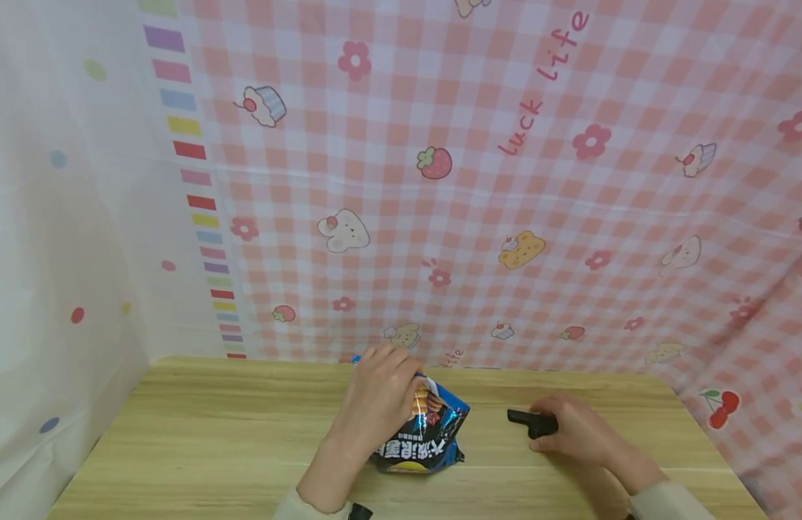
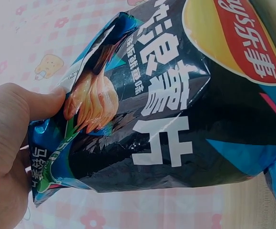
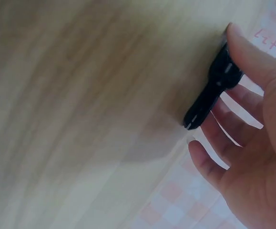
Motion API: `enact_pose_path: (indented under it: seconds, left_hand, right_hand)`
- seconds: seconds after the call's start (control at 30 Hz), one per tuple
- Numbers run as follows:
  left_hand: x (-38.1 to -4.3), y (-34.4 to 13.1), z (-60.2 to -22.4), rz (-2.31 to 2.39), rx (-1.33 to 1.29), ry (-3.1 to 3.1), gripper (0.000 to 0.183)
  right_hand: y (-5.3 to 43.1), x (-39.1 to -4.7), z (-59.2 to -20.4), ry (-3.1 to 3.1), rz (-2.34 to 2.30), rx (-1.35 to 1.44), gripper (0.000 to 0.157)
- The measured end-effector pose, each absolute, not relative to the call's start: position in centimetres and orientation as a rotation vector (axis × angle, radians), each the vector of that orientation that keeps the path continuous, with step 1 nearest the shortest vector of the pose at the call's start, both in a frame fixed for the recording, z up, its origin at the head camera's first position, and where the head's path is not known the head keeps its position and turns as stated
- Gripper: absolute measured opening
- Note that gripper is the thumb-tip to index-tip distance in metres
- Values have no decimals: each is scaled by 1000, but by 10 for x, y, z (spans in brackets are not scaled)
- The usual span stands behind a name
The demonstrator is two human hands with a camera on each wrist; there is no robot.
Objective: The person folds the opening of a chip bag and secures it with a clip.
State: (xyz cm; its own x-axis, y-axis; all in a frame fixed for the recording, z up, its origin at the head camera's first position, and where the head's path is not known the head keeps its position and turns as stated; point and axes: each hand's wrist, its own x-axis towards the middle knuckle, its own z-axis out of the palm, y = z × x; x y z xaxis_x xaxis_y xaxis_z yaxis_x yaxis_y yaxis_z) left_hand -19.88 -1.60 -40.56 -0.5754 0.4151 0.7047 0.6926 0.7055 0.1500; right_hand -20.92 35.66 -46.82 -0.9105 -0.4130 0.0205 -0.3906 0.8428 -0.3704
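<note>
A black and blue bag of potato chips (image 1: 419, 440) stands on the table, its printing upside down in the head view. My left hand (image 1: 382, 390) holds its top end; in the left wrist view the thumb (image 2: 47, 102) presses the front of the folded end and the other fingers are behind it. To the right, my right hand (image 1: 572, 426) grips a small black plastic piece (image 1: 533, 422) with a narrow arm and a thicker body. The right wrist view shows this black piece (image 3: 214, 86) between thumb and fingers, close to the tabletop. Its exact kind is unclear.
The light wooden table (image 1: 199, 440) ends at a pink checked cloth (image 1: 388, 282) hanging behind it. White dotted cloth (image 1: 63, 238) hangs at the left, and more patterned cloth (image 1: 764, 347) closes the right side.
</note>
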Motion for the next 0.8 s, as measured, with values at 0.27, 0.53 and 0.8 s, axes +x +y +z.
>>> enact_pose_path:
  seconds: [0.27, 0.53, 0.8]
  left_hand:
    - [-199, -16, -407, -548, -824, -2274, 11]
    - [-199, -15, -407, -554, -820, -2278, 11]
    - [-198, -15, -405, -539, -819, -2293, 13]
  right_hand:
    - [356, -214, -463, 2903, -585, -599, 48]
    - [354, -217, -456, 2844, -582, -415, 57]
    - [354, -219, -453, 2835, -589, -415, 42]
